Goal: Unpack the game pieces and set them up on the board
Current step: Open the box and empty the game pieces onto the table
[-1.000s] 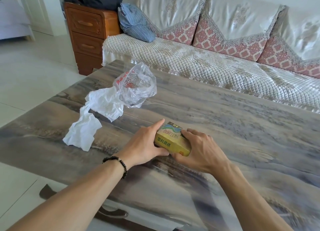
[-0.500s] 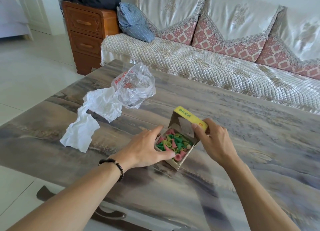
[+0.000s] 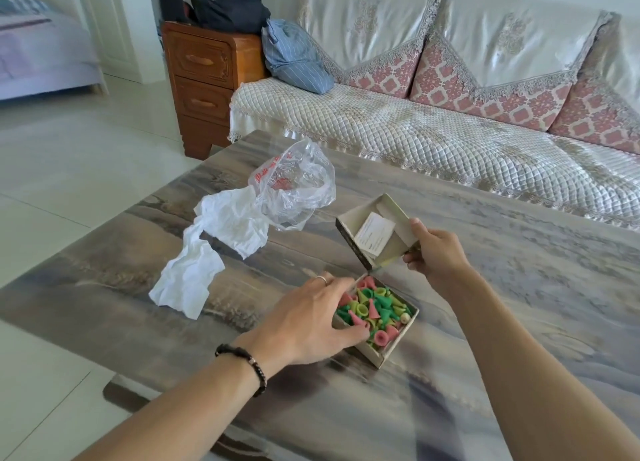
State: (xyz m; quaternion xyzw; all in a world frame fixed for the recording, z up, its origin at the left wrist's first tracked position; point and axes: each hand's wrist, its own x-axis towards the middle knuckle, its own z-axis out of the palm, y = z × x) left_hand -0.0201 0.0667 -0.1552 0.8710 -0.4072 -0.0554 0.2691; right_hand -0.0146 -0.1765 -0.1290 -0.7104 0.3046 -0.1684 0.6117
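Observation:
A small cardboard box (image 3: 398,344) stands open on the marbled table (image 3: 519,305), filled with several green, pink and yellow-green cone-shaped game pieces (image 3: 375,310). My left hand (image 3: 308,322) grips the box's near-left side, thumb at its front wall. My right hand (image 3: 434,253) holds the box lid (image 3: 372,234) lifted off, tilted with its inside facing me. A folded white paper slip (image 3: 374,234) lies inside the lid. No game board is in view.
A crumpled white paper (image 3: 207,253) and a clear plastic bag (image 3: 294,187) lie on the table to the left. A quilted sofa (image 3: 433,138) runs along the far table edge. A wooden drawer cabinet (image 3: 204,80) stands at the back left.
The box was shut under both hands a second ago. My right hand has lifted the lid up and away to the right, baring the pieces. My left hand has stayed on the box.

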